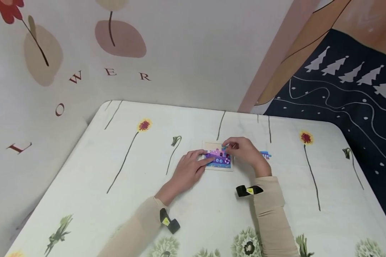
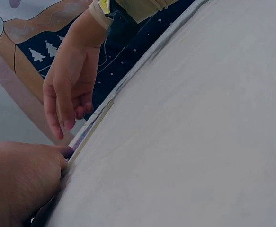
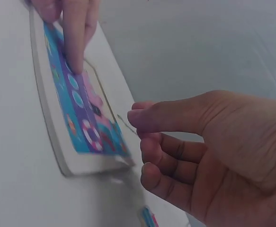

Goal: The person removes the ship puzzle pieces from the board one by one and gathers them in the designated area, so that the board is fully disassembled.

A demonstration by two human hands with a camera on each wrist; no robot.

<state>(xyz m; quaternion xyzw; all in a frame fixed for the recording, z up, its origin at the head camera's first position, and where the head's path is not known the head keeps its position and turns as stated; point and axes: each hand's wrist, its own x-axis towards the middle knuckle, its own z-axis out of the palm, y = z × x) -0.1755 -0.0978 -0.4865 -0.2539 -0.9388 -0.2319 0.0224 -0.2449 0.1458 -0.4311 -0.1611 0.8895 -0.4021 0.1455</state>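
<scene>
A small wooden picture puzzle (image 1: 217, 169) with a purple and pink ship design lies on the table, its pale frame showing. My left hand (image 1: 188, 167) rests on its left side; one finger stretches over the purple part of the picture. In the right wrist view that finger (image 3: 75, 42) lies across the picture. My right hand (image 1: 244, 151) hovers by the upper right of the puzzle, thumb and index fingertips close together. Nothing shows between them in the right wrist view. A loose blue puzzle piece (image 1: 265, 155) lies just beyond this hand.
A white cloth (image 1: 115, 214) printed with flowers covers the table. Behind it rises a pale wall (image 1: 186, 71) with printed letters, and a dark panel with white trees (image 1: 334, 85) stands at the right. Each sleeve carries a black wrist strap (image 1: 249, 191).
</scene>
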